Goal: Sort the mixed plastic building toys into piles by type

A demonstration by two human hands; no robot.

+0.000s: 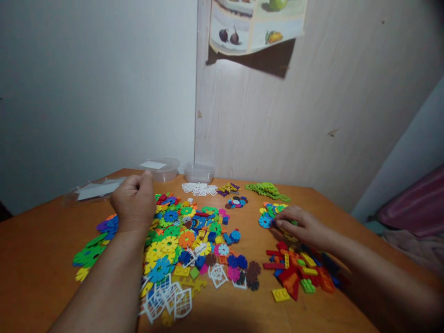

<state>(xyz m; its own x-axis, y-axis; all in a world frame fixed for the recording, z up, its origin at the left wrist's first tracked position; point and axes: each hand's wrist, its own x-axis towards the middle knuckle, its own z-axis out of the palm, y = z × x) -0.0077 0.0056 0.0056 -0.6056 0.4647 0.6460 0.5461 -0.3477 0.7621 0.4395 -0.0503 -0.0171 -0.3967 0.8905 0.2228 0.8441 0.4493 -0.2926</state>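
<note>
My left hand point(133, 201) hovers with curled fingers above the left side of a big heap of coloured plastic discs point(183, 236); whether it holds a piece I cannot tell. My right hand point(301, 226) lies flat on the table, fingertips touching a small cluster of blue, green and yellow discs point(268, 213). Just below that hand sits a pile of red, orange and yellow bricks point(298, 273). White lattice pieces point(169, 298) lie at the heap's near edge.
Two clear plastic tubs point(199, 172) and a flat lid point(93, 189) stand at the table's far edge against the wall. Small sorted piles lie beyond the heap: white pieces point(199, 188), green pieces point(267, 189), dark discs point(236, 202). Wooden tabletop point(41, 259).
</note>
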